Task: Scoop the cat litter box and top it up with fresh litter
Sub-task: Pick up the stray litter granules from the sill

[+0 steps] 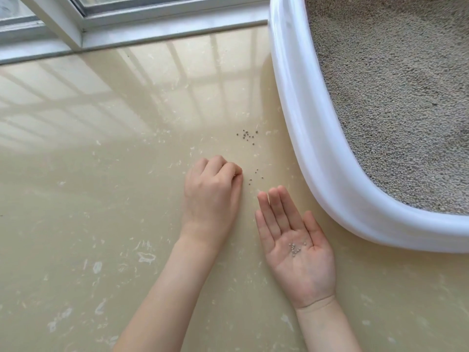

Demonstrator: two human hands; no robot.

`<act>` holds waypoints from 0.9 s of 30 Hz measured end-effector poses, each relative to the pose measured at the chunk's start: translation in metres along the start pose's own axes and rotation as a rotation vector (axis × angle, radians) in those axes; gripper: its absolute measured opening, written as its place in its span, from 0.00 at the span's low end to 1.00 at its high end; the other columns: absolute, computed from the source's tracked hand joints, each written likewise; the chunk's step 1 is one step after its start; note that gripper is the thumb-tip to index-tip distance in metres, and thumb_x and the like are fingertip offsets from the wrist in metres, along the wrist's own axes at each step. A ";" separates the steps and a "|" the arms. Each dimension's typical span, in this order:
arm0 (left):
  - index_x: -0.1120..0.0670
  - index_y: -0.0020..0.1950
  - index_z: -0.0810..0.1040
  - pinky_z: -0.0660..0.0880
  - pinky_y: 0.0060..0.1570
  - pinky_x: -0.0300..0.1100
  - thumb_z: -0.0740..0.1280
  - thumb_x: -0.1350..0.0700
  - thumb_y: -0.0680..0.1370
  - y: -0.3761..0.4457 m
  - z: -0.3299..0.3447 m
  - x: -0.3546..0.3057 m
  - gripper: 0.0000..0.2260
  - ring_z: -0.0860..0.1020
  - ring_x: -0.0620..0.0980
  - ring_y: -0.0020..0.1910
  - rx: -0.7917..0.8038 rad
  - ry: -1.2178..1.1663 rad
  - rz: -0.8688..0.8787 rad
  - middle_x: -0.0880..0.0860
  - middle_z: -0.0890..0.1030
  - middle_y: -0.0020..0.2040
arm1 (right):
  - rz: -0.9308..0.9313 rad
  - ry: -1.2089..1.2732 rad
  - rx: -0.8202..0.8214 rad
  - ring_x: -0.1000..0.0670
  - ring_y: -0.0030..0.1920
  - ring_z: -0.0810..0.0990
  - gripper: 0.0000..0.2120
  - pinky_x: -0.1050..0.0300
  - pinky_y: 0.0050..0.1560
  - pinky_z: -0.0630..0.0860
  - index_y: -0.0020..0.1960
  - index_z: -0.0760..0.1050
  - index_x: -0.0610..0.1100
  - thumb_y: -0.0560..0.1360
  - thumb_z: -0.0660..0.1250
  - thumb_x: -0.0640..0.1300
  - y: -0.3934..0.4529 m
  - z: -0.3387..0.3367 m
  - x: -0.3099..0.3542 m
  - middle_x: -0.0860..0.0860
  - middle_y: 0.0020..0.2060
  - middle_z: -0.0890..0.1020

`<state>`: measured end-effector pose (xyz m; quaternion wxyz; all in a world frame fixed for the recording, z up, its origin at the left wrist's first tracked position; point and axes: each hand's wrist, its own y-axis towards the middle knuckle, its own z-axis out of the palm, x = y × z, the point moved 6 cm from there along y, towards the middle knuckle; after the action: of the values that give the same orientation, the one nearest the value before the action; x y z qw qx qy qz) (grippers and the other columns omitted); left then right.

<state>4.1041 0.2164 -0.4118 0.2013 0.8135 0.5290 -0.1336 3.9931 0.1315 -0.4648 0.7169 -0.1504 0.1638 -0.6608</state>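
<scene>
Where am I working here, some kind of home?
Probably a home floor by a window: glossy beige floor tiles, a sliding window frame, and a white litter box.

The left hand (212,193) lies back up, its fingers curled under at the tips. The right hand (295,246) lies palm up, fingers straight together.

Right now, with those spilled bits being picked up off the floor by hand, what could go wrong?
1. The right hand lies palm up and flat with a few granules loose on it; a tilt could likely roll them back onto the floor.
2. The scattered granules near the litter box are tiny and round; the left hand, fingers curled at the floor, may nudge them away rather than pinch them.
</scene>
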 end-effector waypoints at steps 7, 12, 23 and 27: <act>0.55 0.43 0.77 0.67 0.41 0.41 0.62 0.56 0.76 -0.001 0.006 0.000 0.06 0.74 0.52 0.41 0.108 -0.129 0.007 0.52 0.75 0.40 | 0.007 -0.007 -0.010 0.41 0.76 0.58 0.26 0.48 0.77 0.47 0.72 0.63 0.32 0.82 0.45 0.47 0.001 0.000 -0.001 0.36 0.71 0.68; 0.56 0.42 0.78 0.68 0.39 0.45 0.66 0.58 0.75 -0.013 0.009 -0.006 0.04 0.74 0.53 0.38 0.056 -0.090 0.048 0.52 0.76 0.39 | 0.005 -0.006 -0.012 0.41 0.76 0.58 0.26 0.48 0.76 0.48 0.72 0.63 0.31 0.83 0.44 0.47 0.000 0.001 -0.001 0.36 0.70 0.68; 0.56 0.41 0.75 0.73 0.36 0.50 0.60 0.55 0.75 -0.004 0.013 -0.014 0.08 0.75 0.56 0.38 0.034 -0.047 -0.048 0.54 0.76 0.38 | 0.002 -0.003 -0.004 0.40 0.75 0.59 0.26 0.48 0.77 0.48 0.72 0.63 0.31 0.82 0.45 0.47 0.001 0.001 -0.001 0.36 0.70 0.68; 0.58 0.38 0.75 0.71 0.32 0.48 0.66 0.62 0.73 0.000 0.013 -0.024 0.04 0.74 0.56 0.34 0.020 0.106 0.130 0.55 0.75 0.36 | -0.005 0.006 -0.004 0.40 0.75 0.59 0.26 0.48 0.76 0.48 0.72 0.64 0.31 0.82 0.45 0.47 0.001 0.000 -0.001 0.35 0.70 0.68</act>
<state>4.0939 0.1906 -0.4129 0.1732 0.8539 0.4838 -0.0823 3.9937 0.1324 -0.4646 0.7144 -0.1503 0.1671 -0.6626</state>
